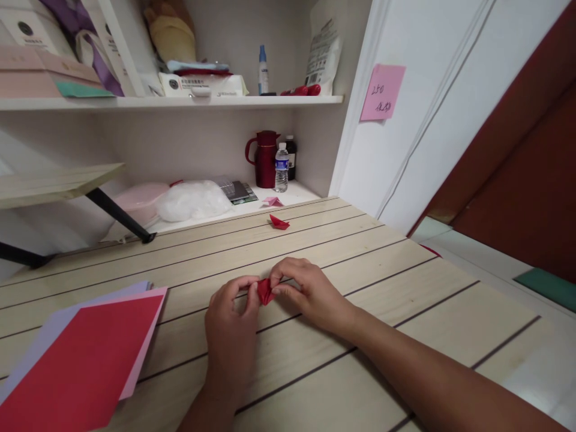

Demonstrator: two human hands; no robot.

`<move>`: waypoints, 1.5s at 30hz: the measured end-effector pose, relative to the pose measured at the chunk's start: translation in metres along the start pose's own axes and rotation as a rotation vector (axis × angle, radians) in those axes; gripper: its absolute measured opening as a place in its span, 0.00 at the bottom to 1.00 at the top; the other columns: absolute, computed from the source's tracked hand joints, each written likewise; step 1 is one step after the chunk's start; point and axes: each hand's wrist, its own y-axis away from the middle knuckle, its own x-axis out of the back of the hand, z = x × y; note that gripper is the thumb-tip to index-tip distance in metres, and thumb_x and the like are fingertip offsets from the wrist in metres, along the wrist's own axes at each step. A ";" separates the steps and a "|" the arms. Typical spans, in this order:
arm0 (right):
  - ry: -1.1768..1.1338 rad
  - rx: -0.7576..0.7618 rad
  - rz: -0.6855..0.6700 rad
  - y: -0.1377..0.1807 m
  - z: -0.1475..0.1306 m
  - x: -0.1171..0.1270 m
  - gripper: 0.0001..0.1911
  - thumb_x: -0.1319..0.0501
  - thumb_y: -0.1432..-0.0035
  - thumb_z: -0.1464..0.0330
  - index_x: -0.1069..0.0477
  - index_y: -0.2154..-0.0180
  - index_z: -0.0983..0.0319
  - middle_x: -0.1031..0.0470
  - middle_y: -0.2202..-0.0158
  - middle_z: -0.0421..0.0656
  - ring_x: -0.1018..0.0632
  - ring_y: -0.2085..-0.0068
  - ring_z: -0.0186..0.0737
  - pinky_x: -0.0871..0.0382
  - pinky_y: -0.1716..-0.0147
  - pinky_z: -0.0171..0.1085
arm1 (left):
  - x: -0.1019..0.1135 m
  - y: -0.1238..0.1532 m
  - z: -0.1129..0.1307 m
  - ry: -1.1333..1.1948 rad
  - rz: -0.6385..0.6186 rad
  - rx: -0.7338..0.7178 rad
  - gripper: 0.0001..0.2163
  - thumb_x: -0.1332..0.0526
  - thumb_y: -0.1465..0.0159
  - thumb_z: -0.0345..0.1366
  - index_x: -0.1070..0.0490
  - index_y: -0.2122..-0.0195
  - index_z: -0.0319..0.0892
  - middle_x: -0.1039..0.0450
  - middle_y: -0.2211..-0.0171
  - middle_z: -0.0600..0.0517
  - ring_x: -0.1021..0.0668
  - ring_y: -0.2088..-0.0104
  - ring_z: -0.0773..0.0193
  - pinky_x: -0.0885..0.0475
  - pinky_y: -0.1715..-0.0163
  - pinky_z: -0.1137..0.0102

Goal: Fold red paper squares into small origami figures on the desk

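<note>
Squarely between the two hands, pinching a small red folded paper [264, 290]: gripped on its left side by the curled thumb and forefinger of the left hand [231, 327], and on its right side by the fingertips of the right hand [310, 294]. Both closed down to a narrow pinch on it, with the other fingers loosely bent. Held low over the middle of the wooden table [405, 282]; cannot tell whether touching the planks.

Hard to read much of the fold itself. Mostly covered by fingertips, with only a crumpled red wedge showing in the gap. Creases and full outline too small to make out. Both forearms cut off at the lower edge of the view.

Taller than wide in the visible part, narrowing to a point aimed back toward the person. No telling the true long axis with both ends hidden.

Farther back on the table, well apart from the hands, a second red folded piece [279, 222]. Behind that, on the white ledge [299, 193], a pink folded piece [272, 201]. Off to the left, near the left forearm, a fanned stack of sheets [85, 360], red on top, pink and lavender beneath, cut off at the lower left corner. Deeper in the alcove, a dark red jug [265, 159] with a water bottle [281, 168] just beside it. Up on the right, a pink sticky note [382, 92], its handwriting only partly legible.
</note>
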 end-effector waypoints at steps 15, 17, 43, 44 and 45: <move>0.191 0.170 -0.110 -0.006 0.003 0.029 0.06 0.40 0.34 0.68 0.26 0.65 0.56 0.20 0.65 0.40 0.23 0.60 0.41 0.39 0.53 0.43 | 0.003 -0.010 -0.013 0.225 -0.290 0.038 0.15 0.36 0.40 0.41 0.26 0.52 0.50 0.27 0.51 0.49 0.24 0.52 0.57 0.30 0.48 0.58; 0.181 0.166 -0.120 -0.006 0.002 0.028 0.06 0.40 0.34 0.68 0.25 0.65 0.56 0.20 0.65 0.39 0.24 0.61 0.41 0.39 0.53 0.43 | 0.003 -0.011 -0.010 0.229 -0.285 0.027 0.11 0.36 0.42 0.40 0.22 0.57 0.51 0.26 0.53 0.50 0.25 0.51 0.57 0.32 0.46 0.59; -0.190 -0.099 0.014 -0.002 -0.009 0.022 0.05 0.42 0.35 0.73 0.31 0.64 0.58 0.25 0.49 0.45 0.27 0.46 0.44 0.33 0.51 0.43 | 0.002 -0.005 0.002 0.637 -0.151 0.471 0.11 0.33 0.42 0.44 0.24 0.63 0.44 0.19 0.66 0.53 0.21 0.64 0.64 0.29 0.56 0.69; -0.211 -0.119 0.018 -0.002 -0.008 0.021 0.05 0.42 0.35 0.73 0.31 0.65 0.58 0.25 0.49 0.46 0.27 0.45 0.44 0.34 0.50 0.43 | 0.002 -0.004 0.002 0.644 -0.147 0.477 0.11 0.34 0.42 0.44 0.24 0.63 0.44 0.19 0.66 0.53 0.21 0.64 0.64 0.29 0.56 0.69; -0.244 -0.147 0.020 -0.002 -0.007 0.018 0.04 0.42 0.35 0.72 0.31 0.65 0.59 0.25 0.50 0.46 0.27 0.45 0.44 0.34 0.51 0.43 | 0.001 -0.004 0.002 0.647 -0.144 0.481 0.11 0.34 0.42 0.44 0.25 0.62 0.44 0.19 0.67 0.53 0.21 0.64 0.64 0.29 0.57 0.69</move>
